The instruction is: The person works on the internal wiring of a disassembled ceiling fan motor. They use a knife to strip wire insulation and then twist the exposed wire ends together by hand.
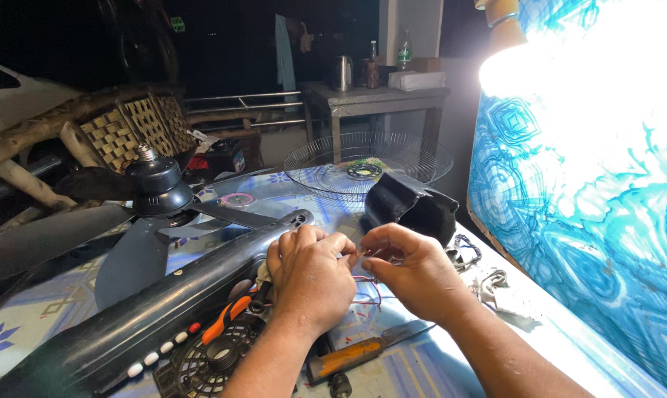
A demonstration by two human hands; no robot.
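My left hand (309,276) and my right hand (411,269) meet fingertip to fingertip over the table, pinching thin red and white wires (366,289) between them. The wires loop down under my palms. My left hand rests over the dark grey fan stand column (164,306), which lies across the table with a row of white and red buttons (160,352). Dark fan blades on a hub (156,193) lie just beyond it.
A wire fan guard (370,161) lies at the table's far end, a black motor cover (411,206) nearer. An orange-handled screwdriver (355,355), orange pliers (226,320) and a round black grille (212,361) lie near me. A blue patterned panel (591,221) stands at right.
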